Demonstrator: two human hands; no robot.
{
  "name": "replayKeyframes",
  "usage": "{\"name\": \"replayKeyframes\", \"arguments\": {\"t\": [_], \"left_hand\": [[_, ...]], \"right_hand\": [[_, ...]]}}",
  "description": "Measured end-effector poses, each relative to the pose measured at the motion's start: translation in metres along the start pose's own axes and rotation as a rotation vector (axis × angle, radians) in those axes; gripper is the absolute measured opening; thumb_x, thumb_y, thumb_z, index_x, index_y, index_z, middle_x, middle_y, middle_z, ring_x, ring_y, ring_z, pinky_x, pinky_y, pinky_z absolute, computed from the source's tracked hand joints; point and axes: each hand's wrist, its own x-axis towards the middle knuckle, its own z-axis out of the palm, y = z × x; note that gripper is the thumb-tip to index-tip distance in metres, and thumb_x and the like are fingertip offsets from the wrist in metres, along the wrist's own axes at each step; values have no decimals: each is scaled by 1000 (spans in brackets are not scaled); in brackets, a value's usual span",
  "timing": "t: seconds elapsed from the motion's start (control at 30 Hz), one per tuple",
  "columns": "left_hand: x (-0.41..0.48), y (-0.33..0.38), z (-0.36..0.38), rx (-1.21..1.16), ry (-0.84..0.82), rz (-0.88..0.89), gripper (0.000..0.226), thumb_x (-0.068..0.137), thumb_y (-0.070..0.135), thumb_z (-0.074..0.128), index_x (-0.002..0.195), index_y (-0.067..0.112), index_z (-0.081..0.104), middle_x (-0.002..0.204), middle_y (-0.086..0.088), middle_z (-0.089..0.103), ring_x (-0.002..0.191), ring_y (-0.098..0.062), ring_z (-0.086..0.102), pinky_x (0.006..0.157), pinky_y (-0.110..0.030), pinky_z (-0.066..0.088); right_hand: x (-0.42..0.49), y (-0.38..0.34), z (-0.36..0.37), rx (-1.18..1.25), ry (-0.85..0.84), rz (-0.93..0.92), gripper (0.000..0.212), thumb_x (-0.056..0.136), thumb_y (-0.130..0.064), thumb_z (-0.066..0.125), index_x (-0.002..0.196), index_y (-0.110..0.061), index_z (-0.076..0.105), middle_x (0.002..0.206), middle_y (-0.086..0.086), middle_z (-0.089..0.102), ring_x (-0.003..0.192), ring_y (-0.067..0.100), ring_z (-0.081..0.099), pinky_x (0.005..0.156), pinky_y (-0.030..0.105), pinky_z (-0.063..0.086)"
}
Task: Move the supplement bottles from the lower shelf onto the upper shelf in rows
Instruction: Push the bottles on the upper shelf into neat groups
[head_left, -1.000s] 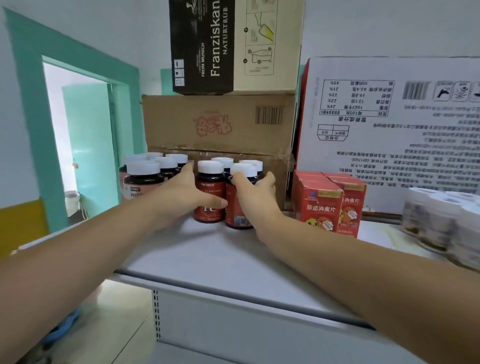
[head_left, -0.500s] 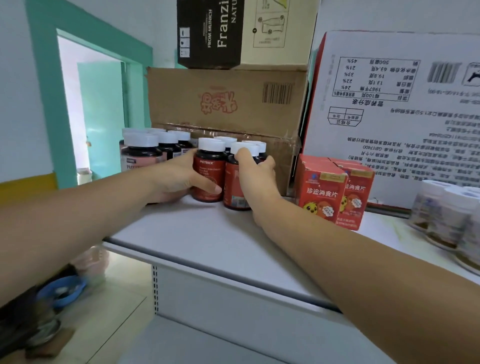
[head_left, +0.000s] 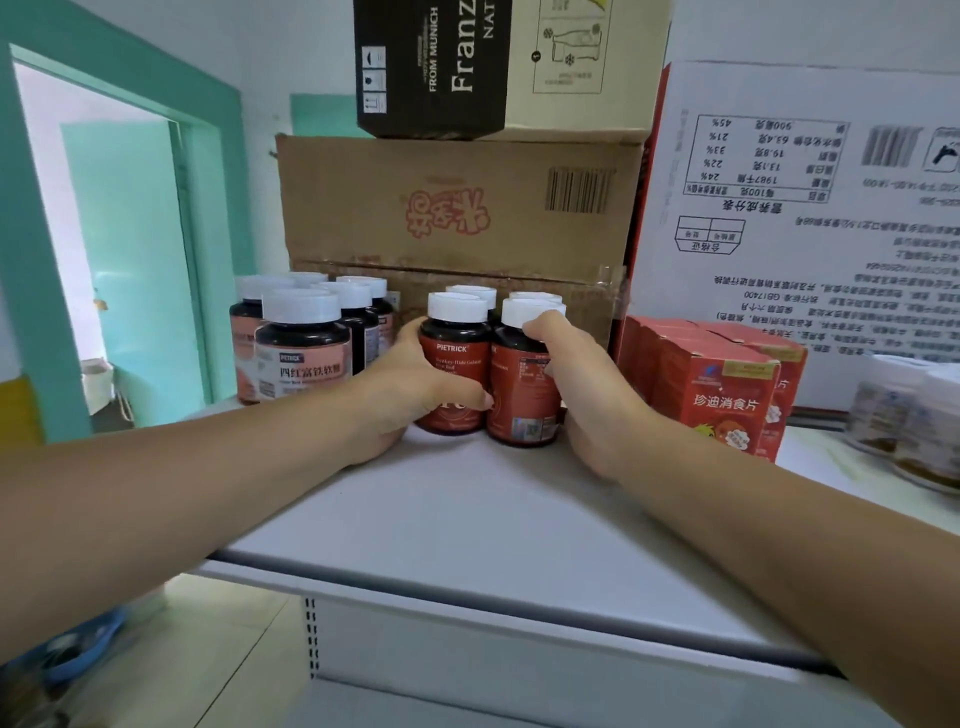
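The left red bottle (head_left: 453, 364) and the right red bottle (head_left: 522, 387) stand upright on the upper shelf (head_left: 467, 525), touching side by side. Together they form a front row before the two rear bottles (head_left: 470, 292), which stand against the brown carton (head_left: 457, 208).

The left hand (head_left: 410, 387) grips the left red bottle, with the thumb curled across its label. The right hand (head_left: 579, 400) grips the right red bottle, with the fingers curled at its cap and far side.

Compared with the earlier frames, we find both hands and the pair in the same place relative to the carton. Only the view has drawn nearer. We judge the pair seated and the release due next.

The pink-labelled bottles (head_left: 301, 358) stand just to the left and the red boxes (head_left: 722, 400) to the right. The hands hide the gap between the front and rear rows, so we cannot tell whether the rows touch.
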Motion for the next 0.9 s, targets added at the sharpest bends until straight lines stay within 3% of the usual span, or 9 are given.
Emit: {"name": "replayKeyframes", "arguments": {"t": [0.07, 0.2, 0.4, 0.63, 0.9], "left_hand": [[-1, 0, 0, -24, -11, -2, 111, 33, 6, 86, 135, 16, 43, 118, -15, 67, 107, -29, 67, 99, -50, 49], [-1, 2, 2, -78, 12, 25, 107, 40, 0, 82, 137, 19, 41, 120, -15, 66, 107, -30, 67, 97, -50, 51], [0, 3, 5, -97, 27, 39, 94, 48, -5, 72, 135, 17, 45, 120, -19, 65, 107, -31, 66, 94, -45, 53], [-5, 6, 5, -86, -25, 50, 92, 42, 7, 75, 131, 12, 52, 119, -20, 66, 109, -33, 65, 96, -46, 51], [-2, 6, 3, -59, -26, 41, 98, 41, 11, 78, 134, 16, 48, 120, -14, 67, 109, -29, 66, 99, -47, 49]], "right_hand": [[0, 0, -2, 8, -5, -1, 87, 57, -58, 57, 139, -31, 42, 116, -1, 66, 104, 17, 62, 87, 40, 50], [6, 3, 2, 15, -28, -5, 96, 54, -61, 59, 142, -29, 38, 118, 3, 67, 106, 26, 65, 93, 48, 51], [12, 7, 0, 15, -17, -37, 91, 54, -62, 58, 136, -26, 42, 118, 1, 66, 109, 25, 62, 97, 49, 48], [14, 11, 1, 3, 26, -44, 101, 54, -66, 56, 144, -28, 31, 141, -1, 49, 123, 25, 53, 102, 50, 42], [14, 7, 0, 26, 32, -50, 82, 54, -66, 58, 125, -27, 51, 120, 1, 63, 110, 24, 62, 96, 48, 48]]}}
